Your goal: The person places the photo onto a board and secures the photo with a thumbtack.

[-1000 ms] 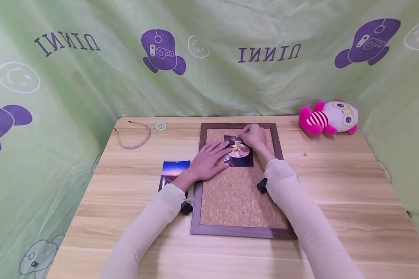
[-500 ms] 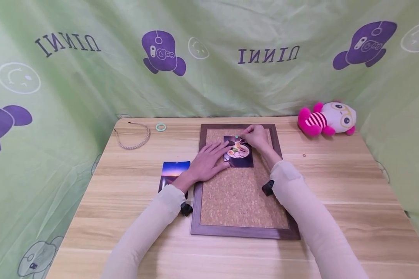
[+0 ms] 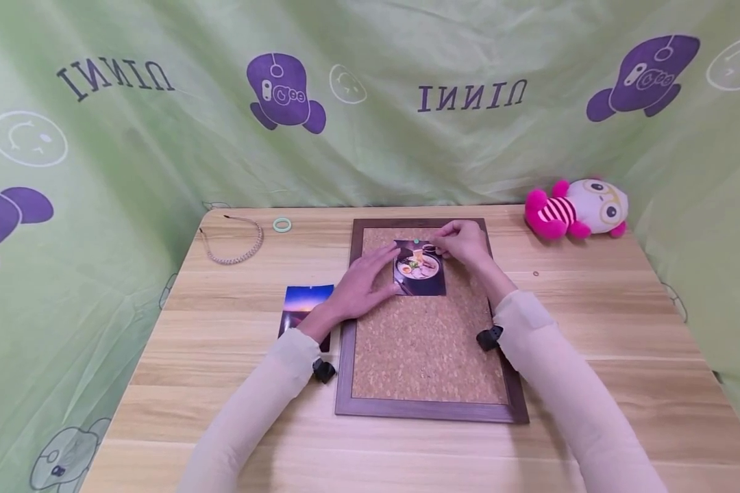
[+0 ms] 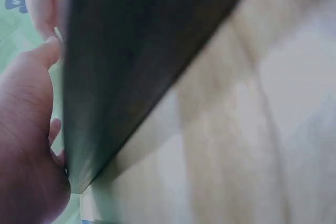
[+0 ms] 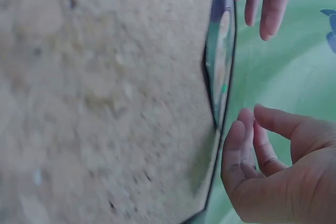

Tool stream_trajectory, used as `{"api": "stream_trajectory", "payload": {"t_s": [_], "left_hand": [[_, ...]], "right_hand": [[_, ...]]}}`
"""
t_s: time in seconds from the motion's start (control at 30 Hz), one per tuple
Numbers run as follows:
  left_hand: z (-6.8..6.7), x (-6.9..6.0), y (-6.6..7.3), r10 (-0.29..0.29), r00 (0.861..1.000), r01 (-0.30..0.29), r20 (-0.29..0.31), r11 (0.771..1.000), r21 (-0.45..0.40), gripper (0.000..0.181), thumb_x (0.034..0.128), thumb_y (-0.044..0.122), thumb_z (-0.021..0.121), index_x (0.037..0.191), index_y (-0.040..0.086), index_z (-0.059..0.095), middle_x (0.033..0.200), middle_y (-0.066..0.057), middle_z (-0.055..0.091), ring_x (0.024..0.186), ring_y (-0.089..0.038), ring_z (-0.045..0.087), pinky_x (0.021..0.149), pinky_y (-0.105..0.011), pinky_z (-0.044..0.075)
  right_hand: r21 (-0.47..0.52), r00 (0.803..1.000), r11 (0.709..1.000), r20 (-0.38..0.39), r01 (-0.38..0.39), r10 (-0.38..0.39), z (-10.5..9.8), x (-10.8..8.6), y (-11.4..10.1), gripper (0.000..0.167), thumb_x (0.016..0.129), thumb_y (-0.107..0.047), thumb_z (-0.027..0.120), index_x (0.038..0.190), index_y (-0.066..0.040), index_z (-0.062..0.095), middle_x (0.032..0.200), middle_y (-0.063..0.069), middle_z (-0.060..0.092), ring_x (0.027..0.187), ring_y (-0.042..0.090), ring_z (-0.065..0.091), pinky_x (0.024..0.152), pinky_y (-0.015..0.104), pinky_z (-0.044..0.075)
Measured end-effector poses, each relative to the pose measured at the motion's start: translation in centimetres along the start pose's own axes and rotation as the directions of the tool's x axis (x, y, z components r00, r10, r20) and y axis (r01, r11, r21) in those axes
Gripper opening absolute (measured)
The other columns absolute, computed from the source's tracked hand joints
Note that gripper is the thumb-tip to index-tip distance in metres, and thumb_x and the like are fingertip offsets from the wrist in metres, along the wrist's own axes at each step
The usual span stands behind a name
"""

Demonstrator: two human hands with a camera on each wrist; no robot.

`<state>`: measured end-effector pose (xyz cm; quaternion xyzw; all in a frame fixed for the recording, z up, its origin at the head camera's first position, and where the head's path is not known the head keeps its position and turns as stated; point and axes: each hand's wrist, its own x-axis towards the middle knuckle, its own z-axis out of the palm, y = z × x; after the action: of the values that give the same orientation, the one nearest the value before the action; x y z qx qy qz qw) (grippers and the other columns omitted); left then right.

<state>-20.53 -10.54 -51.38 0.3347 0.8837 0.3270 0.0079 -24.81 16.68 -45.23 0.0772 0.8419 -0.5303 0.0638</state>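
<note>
On a dark-framed cork board (image 3: 428, 356) lies a square photo of a ramen bowl (image 3: 419, 270), with a small green pushpin (image 3: 416, 241) at its top edge. My left hand (image 3: 364, 284) is at the photo's left edge, thumb extended toward the lower corner and fingers fairly straight. Beside the upper right corner is my right hand (image 3: 465, 243). The right wrist view shows its thumb and fingers (image 5: 233, 150) loosely bent close together, with nothing visible between them. A sunset photo (image 3: 305, 301) lies left of the board, partly hidden by my left forearm.
At the back left of the wooden table are a beaded headband (image 3: 237, 260) and a mint-green ring (image 3: 281, 224). A pink and white plush toy (image 3: 576, 209) lies at the back right. A tiny ring (image 3: 536, 274) sits right of the board. Green curtains (image 3: 370, 157) surround the table.
My right hand has drawn away from the pushpin, toward the right, exposing more of the photo's top. My left hand has shifted slightly left, its fingers covering less of the photo.
</note>
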Motion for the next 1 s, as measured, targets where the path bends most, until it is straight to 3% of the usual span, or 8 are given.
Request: {"api": "stream_trajectory", "payload": {"t_s": [0.17, 0.37, 0.6, 0.73, 0.9, 1.0], "left_hand": [[-0.2, -0.3, -0.5, 0.011, 0.998, -0.017, -0.06, 0.994, -0.105, 0.076, 0.1095, 0.046, 0.066, 0.173, 0.014, 0.04, 0.18, -0.011, 0.035, 0.168, -0.033, 0.028, 0.137, -0.061, 0.018], [-2.4, -1.6, 1.8, -0.064, 0.994, 0.058, -0.088, 0.995, -0.077, 0.07, 0.1097, 0.034, 0.07, 0.171, 0.01, 0.044, 0.179, -0.011, 0.038, 0.166, -0.032, 0.032, 0.136, -0.059, 0.023], [-2.9, -3.6, 2.3, -0.131, 0.975, 0.116, -0.178, 0.989, -0.092, 0.062, 0.11, 0.028, 0.071, 0.164, 0.004, 0.052, 0.171, -0.018, 0.049, 0.161, -0.035, 0.042, 0.134, -0.056, 0.031], [-3.3, -4.9, 2.8, -0.191, 0.955, 0.166, -0.227, 0.978, -0.123, 0.056, 0.11, 0.028, 0.071, 0.16, 0.006, 0.057, 0.165, -0.015, 0.057, 0.156, -0.034, 0.049, 0.13, -0.054, 0.038], [-3.8, -6.8, 3.5, -0.266, 0.91, 0.203, -0.318, 0.955, -0.218, 0.047, 0.1066, 0.021, 0.076, 0.15, 0.006, 0.067, 0.149, -0.015, 0.068, 0.14, -0.035, 0.063, 0.12, -0.053, 0.049], [-3.9, -8.0, 3.6, -0.286, 0.891, 0.205, -0.353, 0.946, -0.249, 0.044, 0.105, 0.019, 0.077, 0.146, 0.005, 0.069, 0.141, -0.018, 0.072, 0.131, -0.037, 0.067, 0.113, -0.054, 0.054]], "right_hand": [[0.022, 1.0, 1.0, 0.006, -0.001, 0.001, -1.0, -1.0, -0.6, 0.019, 0.1, -0.005, 0.081, 0.113, 0.007, 0.075, 0.084, 0.006, 0.076, 0.075, 0.017, 0.075, 0.079, 0.035, 0.069], [0.011, 0.999, 0.999, -0.001, 0.041, -0.041, -1.9, -2.5, -0.9, 0.019, 0.1, -0.006, 0.081, 0.112, 0.006, 0.074, 0.082, 0.0, 0.072, 0.08, 0.022, 0.076, 0.08, 0.034, 0.069], [0.032, 0.995, 0.995, -0.01, 0.097, -0.097, -2.7, -4.8, -1.1, 0.024, 0.099, -0.01, 0.083, 0.114, 0.006, 0.075, 0.086, -0.002, 0.073, 0.078, 0.013, 0.073, 0.076, 0.027, 0.066], [0.041, 0.992, 0.991, -0.017, 0.126, -0.125, -3.3, -6.3, -1.0, 0.025, 0.099, -0.01, 0.084, 0.114, 0.006, 0.074, 0.087, 0.0, 0.073, 0.074, 0.008, 0.069, 0.073, 0.026, 0.065], [0.089, 0.982, 0.979, -0.035, 0.186, -0.184, -4.2, -7.7, -0.4, 0.025, 0.098, -0.007, 0.083, 0.115, 0.01, 0.073, 0.086, -0.001, 0.073, 0.072, 0.006, 0.069, 0.068, 0.021, 0.061], [0.142, 0.977, 0.967, -0.043, 0.214, -0.21, -4.7, -8.2, 0.2, 0.027, 0.099, -0.005, 0.082, 0.117, 0.012, 0.072, 0.087, -0.005, 0.073, 0.073, 0.003, 0.069, 0.068, 0.018, 0.06]]}}
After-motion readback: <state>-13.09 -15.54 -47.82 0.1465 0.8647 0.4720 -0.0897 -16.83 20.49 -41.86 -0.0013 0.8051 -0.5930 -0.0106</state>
